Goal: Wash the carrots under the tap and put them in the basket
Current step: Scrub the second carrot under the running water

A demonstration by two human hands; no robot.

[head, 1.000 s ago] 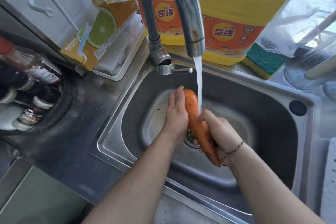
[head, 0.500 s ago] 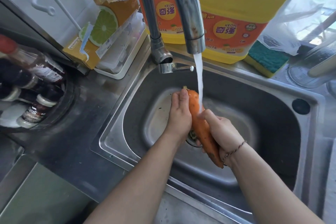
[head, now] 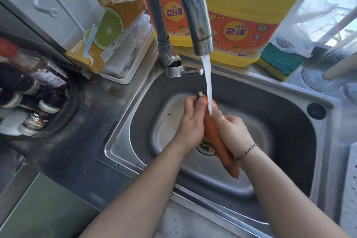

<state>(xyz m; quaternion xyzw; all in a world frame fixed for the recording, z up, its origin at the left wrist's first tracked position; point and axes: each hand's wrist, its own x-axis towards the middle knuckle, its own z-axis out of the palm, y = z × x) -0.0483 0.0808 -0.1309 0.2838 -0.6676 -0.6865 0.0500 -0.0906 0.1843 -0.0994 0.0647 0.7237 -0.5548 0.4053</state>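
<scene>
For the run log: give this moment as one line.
step: washing | carrot: under tap stream | left hand, right hand: gripping carrot | basket: unseen

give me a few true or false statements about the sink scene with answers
1. Water from the tap runs onto the carrot. True.
2. Only the left hand holds the carrot. False: the right hand grips it too.
3. The carrot lies on the sink floor. False: both hands hold it up above the drain.
4. A yellow detergent jug stands behind the tap. True.
5. The green sponge is inside the sink. False: it sits on the ledge behind it.
</scene>
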